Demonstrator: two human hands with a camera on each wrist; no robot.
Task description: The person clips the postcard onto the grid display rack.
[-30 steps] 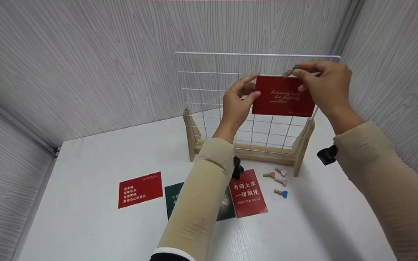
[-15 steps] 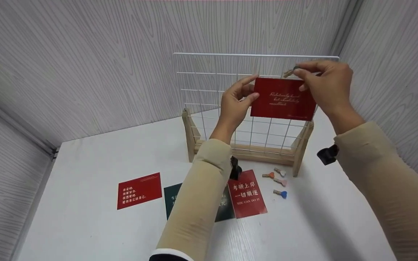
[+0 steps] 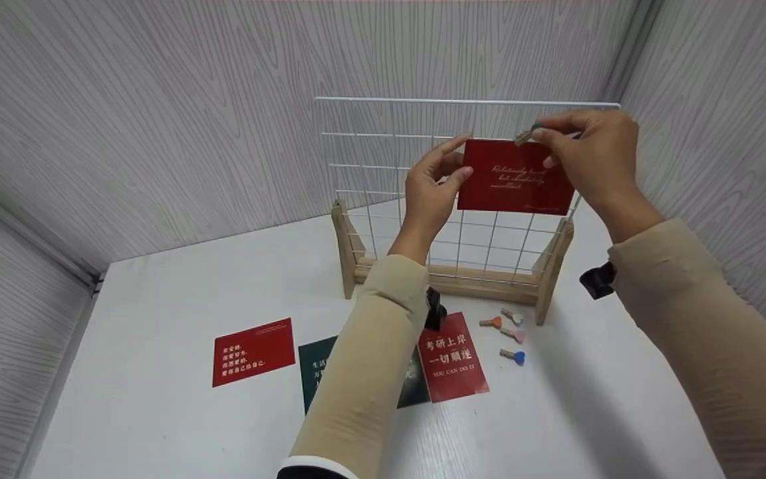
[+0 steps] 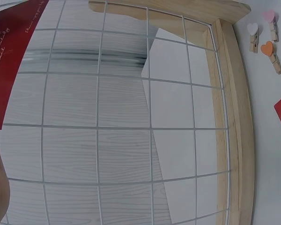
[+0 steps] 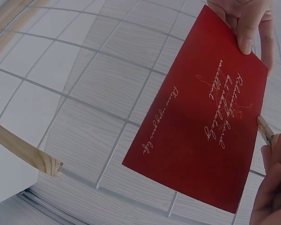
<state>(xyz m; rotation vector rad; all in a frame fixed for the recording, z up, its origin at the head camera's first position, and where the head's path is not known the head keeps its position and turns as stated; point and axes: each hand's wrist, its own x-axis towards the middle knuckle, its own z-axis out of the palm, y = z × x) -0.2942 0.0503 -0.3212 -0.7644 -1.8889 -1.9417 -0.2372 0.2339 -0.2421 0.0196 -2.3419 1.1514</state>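
Seemingly to steady the red script-lettered card (image 3: 483,193) at two o'clock on the wire grid (image 3: 423,100), we pinch its nine-o'clock edge with our left hand (image 3: 433,186), our right hand (image 3: 599,150) pinching a wooden clothespin (image 3: 522,138) near one o'clock.

A red card (image 3: 509,196) with pale script is held roughly level, upper right of the frame's centre; a wooden clip (image 3: 524,136) slants at its top edge.

White table (image 3: 157,293): wire rack (image 3: 483,287), two red cards (image 3: 253,352) (image 3: 455,359), four pegs (image 3: 512,316) (image 3: 491,322) (image 3: 513,334) (image 3: 512,357); green card (image 3: 316,362), perhaps two.
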